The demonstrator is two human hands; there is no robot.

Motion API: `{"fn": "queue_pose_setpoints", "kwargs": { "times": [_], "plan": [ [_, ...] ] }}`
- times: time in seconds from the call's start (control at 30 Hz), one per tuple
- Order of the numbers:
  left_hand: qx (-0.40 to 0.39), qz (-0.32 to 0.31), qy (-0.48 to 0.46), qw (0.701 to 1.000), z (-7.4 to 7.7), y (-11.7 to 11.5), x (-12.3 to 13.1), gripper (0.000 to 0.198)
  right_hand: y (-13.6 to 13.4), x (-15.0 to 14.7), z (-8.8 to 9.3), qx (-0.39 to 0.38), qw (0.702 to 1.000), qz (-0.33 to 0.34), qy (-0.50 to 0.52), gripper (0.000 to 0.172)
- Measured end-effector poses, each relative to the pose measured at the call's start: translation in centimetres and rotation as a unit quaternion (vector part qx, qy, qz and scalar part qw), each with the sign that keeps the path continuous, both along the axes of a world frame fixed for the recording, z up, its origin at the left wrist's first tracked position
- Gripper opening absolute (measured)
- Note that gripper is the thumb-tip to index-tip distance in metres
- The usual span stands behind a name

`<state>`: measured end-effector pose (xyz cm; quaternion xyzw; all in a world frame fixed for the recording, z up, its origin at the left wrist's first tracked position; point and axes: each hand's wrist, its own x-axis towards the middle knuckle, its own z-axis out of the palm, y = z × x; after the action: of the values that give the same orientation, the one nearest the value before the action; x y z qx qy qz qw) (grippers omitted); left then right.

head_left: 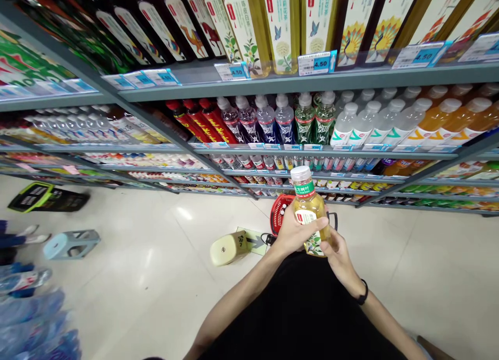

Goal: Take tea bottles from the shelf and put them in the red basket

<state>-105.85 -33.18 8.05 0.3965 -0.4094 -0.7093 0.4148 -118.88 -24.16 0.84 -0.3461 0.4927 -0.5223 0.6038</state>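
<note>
A tea bottle [318,207] with a white cap, a green neck band and pale yellow liquid is held up in front of my body, tilted slightly. My left hand [293,230] wraps round its side, the thumb lying across the label. Lower down on the right, my right hand [338,251] grips the base of the same bottle; a dark band circles that wrist. Behind the hands, a red basket [277,214] shows in part, with its black handle to the right of the bottle.
Shelves of drinks stretch across the front, including tall tea bottles [280,27] above price tags [317,63]. On the floor stand a cream stool [224,250], a blue-grey stool [70,244] and a black-and-green basket [47,198]. Bottled water packs [35,318] and a person's legs [19,239] are at left.
</note>
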Motion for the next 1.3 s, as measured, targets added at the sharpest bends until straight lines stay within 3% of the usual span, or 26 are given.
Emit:
{"fn": "queue_pose_setpoints", "kwargs": {
  "times": [0.17, 0.33, 0.5, 0.6, 0.8, 1.03, 1.17, 1.3],
  "plan": [
    [-0.029, 0.03, -0.069, 0.997, -0.9, 0.9, -0.3, 0.069, -0.6, 0.3, -0.6, -0.005, 1.0, -0.002, -0.019, 0.068],
    [-0.059, -0.013, -0.006, 0.998, -1.2, 0.9, 0.6, 0.069, -0.4, -0.5, -1.0, 0.02, 0.986, 0.067, -0.149, 0.055],
    [-0.1, -0.026, 0.017, 0.995, -1.4, 0.6, 0.6, 0.066, -0.2, -1.1, -0.3, 0.031, 0.94, 0.174, -0.293, 0.077],
    [-0.113, -0.014, 0.02, 0.993, -1.6, 0.5, 0.2, 0.063, -0.1, -1.1, -0.1, 0.04, 0.921, 0.213, -0.324, 0.087],
    [-0.115, 0.015, -0.029, 0.993, -2.5, -0.2, 0.5, 0.063, -0.8, -1.3, 0.3, 0.002, 0.968, 0.18, -0.176, 0.063],
    [-0.099, -0.006, -0.071, 0.993, -3.9, -0.3, 1.5, 0.071, -1.6, -1.7, 0.0, 0.024, 0.964, 0.219, -0.147, 0.047],
    [-0.107, -0.061, -0.121, 0.985, -4.5, -1.3, 3.9, 0.059, -1.6, -1.9, -1.6, 0.008, 0.978, 0.206, -0.024, 0.063],
    [-0.119, -0.032, -0.263, 0.957, -4.2, -2.9, 7.2, 0.052, -1.8, -2.2, -4.0, -0.01, 0.962, 0.224, 0.157, 0.084]
  ]
}}
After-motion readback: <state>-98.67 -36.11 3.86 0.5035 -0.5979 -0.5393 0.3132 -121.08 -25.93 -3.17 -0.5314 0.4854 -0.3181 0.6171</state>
